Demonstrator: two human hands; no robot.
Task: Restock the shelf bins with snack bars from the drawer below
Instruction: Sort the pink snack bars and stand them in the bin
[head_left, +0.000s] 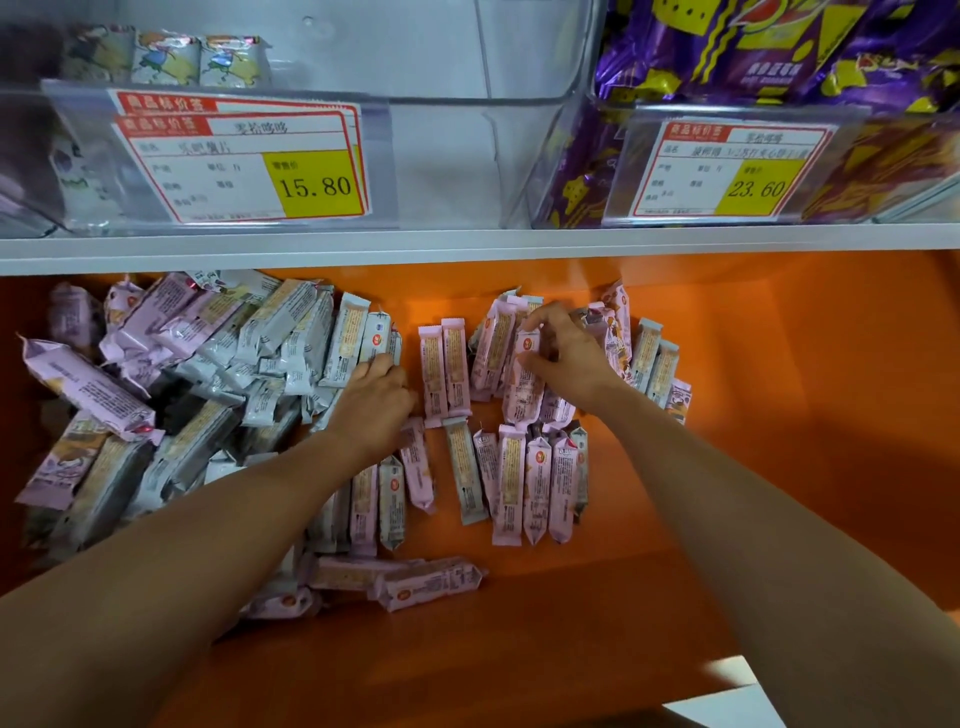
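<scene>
Gathering step, drawer (675, 519), mid-frame: right hand (566, 356) grip pinches pink bar (522, 387); left hand (376, 389) grip curls on grey bars (356, 332). Next, likely: lift to upper-left bin (467, 156).

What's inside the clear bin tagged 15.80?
A few pale cartoon-printed packs at the back left of the clear bin; its right side looks bare. The price tags hide the lower front.

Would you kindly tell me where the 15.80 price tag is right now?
In the head view, the 15.80 price tag is upper left, on the front of the clear bin, left of the 23.60 tag.
</scene>
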